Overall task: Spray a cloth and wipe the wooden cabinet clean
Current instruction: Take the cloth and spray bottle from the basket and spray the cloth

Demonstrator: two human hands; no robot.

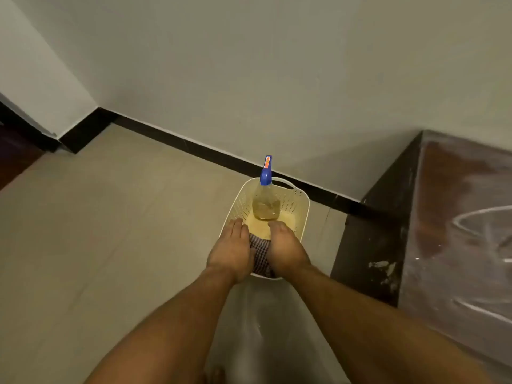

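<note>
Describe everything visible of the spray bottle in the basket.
The spray bottle stands upright at the far end of the cream perforated basket, which sits on the floor. Its body looks like clear plastic and holds yellowish liquid. Its blue trigger head, which bears an orange label, rises above the rim. The right hand lies just in front of its base; whether they touch cannot be told.
</note>
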